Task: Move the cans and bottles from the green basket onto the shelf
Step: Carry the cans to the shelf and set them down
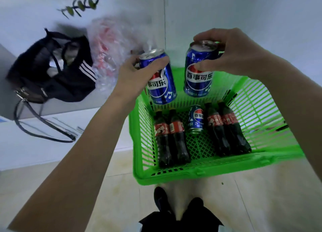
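Basket point(217, 170) open-topped, bare mesh around middle can point(196, 119), bottles point(171, 139) flanking

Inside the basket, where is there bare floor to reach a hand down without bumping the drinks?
In the green basket, the widest bare mesh lies right of the right bottle pair, toward the right wall. A smaller patch sits below the lying can, between that pair and the left bottle pair. The back row, with the can between the pairs, is crowded.

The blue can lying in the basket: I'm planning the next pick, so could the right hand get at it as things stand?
Probably not yet. The blue can lies uncovered between the bottles in the open-topped green basket, but the right hand is already gripping another can.
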